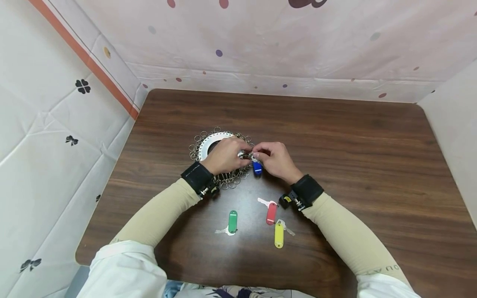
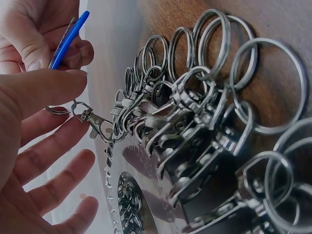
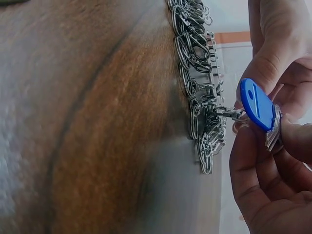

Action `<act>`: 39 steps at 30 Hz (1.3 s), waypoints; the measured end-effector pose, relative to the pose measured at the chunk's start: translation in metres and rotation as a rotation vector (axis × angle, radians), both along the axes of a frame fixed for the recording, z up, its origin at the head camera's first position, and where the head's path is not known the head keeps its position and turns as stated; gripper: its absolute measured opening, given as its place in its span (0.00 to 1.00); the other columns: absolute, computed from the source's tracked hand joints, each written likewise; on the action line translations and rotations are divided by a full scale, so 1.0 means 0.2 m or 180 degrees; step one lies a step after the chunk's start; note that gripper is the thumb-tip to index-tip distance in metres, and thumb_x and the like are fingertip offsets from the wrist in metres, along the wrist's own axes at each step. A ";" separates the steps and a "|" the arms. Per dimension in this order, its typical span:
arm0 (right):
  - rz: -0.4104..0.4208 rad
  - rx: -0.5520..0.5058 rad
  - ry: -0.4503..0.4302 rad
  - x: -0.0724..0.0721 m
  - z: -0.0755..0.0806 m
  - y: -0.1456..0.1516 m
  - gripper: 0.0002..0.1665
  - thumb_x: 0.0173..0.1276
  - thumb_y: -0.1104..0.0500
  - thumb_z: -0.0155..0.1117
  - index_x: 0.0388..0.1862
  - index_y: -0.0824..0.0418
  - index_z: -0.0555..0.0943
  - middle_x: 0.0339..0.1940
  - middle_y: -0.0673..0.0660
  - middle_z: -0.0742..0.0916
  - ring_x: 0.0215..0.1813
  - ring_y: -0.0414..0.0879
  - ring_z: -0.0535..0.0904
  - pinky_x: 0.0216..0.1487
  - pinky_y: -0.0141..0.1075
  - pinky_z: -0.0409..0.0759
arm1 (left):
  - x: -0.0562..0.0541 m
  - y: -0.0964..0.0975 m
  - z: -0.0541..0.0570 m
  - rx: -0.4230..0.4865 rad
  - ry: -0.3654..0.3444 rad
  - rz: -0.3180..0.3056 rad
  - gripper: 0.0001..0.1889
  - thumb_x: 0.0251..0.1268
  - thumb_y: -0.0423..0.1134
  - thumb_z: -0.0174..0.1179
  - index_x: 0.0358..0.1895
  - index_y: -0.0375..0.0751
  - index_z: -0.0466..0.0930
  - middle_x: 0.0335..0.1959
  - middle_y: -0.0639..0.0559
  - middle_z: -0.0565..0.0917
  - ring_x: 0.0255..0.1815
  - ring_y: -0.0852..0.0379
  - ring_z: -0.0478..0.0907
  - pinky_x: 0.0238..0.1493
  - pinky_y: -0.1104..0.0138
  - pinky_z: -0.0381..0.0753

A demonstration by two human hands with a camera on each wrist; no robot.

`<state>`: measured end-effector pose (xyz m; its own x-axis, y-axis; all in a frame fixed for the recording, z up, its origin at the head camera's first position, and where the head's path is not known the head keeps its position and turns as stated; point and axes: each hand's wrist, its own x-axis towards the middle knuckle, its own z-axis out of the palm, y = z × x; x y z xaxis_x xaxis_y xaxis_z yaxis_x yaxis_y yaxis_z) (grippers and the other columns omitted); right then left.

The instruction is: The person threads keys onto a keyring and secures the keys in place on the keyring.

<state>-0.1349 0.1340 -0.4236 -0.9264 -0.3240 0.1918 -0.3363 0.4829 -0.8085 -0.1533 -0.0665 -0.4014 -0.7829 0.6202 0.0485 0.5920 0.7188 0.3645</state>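
Observation:
A round white holder [image 1: 204, 148] lies on the table, edged all round with metal lobster clasps and split rings. Above its right side my left hand [image 1: 228, 155] pinches the split ring [image 2: 57, 111] of one clasp [image 2: 96, 123], which is still hooked to the holder's rim. Facing it, my right hand [image 1: 277, 160] pinches a key [image 3: 274, 132] that has a blue tag [image 3: 256, 105]. Key and tag are right at the split ring, between both hands' fingertips. My fingers partly hide the ring; I cannot tell whether the key is threaded on it.
Nearer me on the brown table [image 1: 354, 165] lie three more tagged keys: a green tag [image 1: 232, 221], a red tag [image 1: 271, 213] and a yellow tag [image 1: 278, 236]. Patterned sheeting [image 1: 261, 49] hangs behind the table and along its left side.

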 end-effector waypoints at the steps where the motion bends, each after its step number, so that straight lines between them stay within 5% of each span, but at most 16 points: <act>1: 0.0003 -0.0004 -0.0004 0.00 0.00 0.00 0.05 0.71 0.67 0.68 0.39 0.64 0.90 0.37 0.61 0.92 0.38 0.50 0.82 0.44 0.38 0.77 | 0.00 0.00 0.00 0.0001 -0.0004 0.0008 0.23 0.64 0.47 0.72 0.60 0.43 0.86 0.57 0.47 0.89 0.61 0.46 0.85 0.68 0.54 0.80; 11: 0.0023 -0.0010 -0.0089 0.00 0.01 -0.01 0.05 0.72 0.67 0.67 0.40 0.65 0.90 0.38 0.61 0.92 0.39 0.51 0.82 0.44 0.38 0.77 | 0.00 -0.01 0.00 0.0192 0.0127 -0.0052 0.17 0.64 0.44 0.73 0.54 0.42 0.88 0.53 0.48 0.91 0.57 0.48 0.87 0.64 0.56 0.83; 39: -0.0025 -0.0011 -0.0075 0.00 -0.02 -0.01 0.05 0.71 0.66 0.67 0.39 0.64 0.90 0.38 0.60 0.92 0.39 0.51 0.82 0.44 0.39 0.77 | -0.01 -0.01 0.00 0.0059 0.0131 -0.0107 0.18 0.63 0.46 0.73 0.53 0.43 0.89 0.54 0.47 0.91 0.58 0.48 0.87 0.67 0.55 0.81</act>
